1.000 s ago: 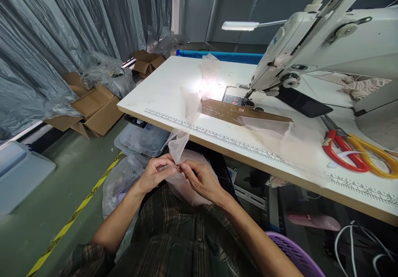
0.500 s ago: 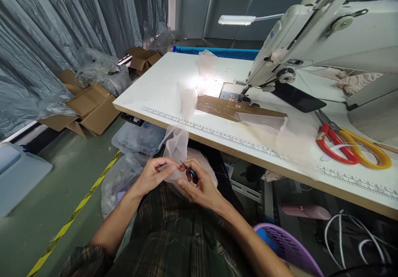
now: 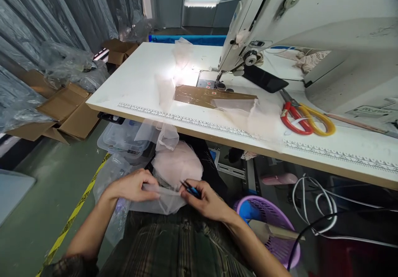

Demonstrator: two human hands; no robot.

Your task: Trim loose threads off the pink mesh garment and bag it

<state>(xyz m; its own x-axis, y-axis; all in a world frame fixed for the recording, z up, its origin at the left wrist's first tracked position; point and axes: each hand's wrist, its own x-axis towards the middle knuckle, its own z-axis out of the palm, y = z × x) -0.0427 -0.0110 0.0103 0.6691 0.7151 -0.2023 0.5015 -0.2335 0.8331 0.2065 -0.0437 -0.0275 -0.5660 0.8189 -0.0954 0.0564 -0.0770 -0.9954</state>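
Note:
Sheer white fabric (image 3: 166, 202) is stretched between my two hands over my lap. My left hand (image 3: 137, 186) pinches it between thumb and fingers. In my right hand (image 3: 203, 198) are small dark thread snips (image 3: 192, 189) with blue on the handle, their tips pointing up and left. That hand's thumb and forefinger also grip the fabric's edge. More of the pale sheer cloth (image 3: 178, 165) drapes over my knees beneath the table's edge. How the snips' handle lies in my palm is partly hidden.
A white sewing machine (image 3: 239, 32) stands on the table (image 3: 130, 80), with brown tape-covered card (image 3: 192, 96) by its needle. Large scissors (image 3: 306, 117) and a black phone-like slab (image 3: 264, 79) lie to the right. Below are a purple basket (image 3: 287, 221), a plastic box (image 3: 121, 138) and cardboard boxes (image 3: 66, 107).
My hands have moved apart and slightly lower, spreading the fabric between them; before, they were close together at the snips. My view has turned to the right.

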